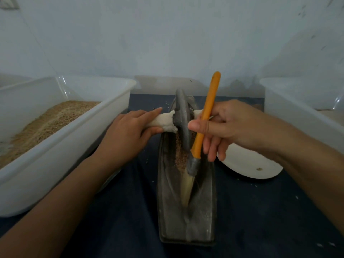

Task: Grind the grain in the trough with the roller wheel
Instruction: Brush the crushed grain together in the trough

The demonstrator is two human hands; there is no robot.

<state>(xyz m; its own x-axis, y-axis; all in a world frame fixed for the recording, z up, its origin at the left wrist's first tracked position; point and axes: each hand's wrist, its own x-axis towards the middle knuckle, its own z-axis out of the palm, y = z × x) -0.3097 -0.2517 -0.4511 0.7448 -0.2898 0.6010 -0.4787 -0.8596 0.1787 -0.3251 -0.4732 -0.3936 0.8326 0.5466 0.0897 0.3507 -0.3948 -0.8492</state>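
Pale blue wall behind, dark blue cloth (119,211) underneath. At centre lies a long dark metal trough (186,211), running from 6 toward 12 o'clock. Brown grain (179,155) sits in its groove, just below the grey wheel (182,116), which stands upright in the trough at its far end. A white-wrapped axle (163,121) sticks out sideways from the wheel.

From 8 o'clock the left hand (128,135) reaches in, palm down, fingers nearly straight over the axle's left end, thumb tucked beneath. From 4 o'clock the right hand (227,127) pinches an orange-handled brush (204,116) between thumb and curled fingers; the handle tilts up toward 12, and pale bristles (187,185) trail in the groove near the grain.

At 9 o'clock a white tub (61,138) holds more grain. Another tub (297,108) stands at 3, a white plate (255,166) beside the trough.
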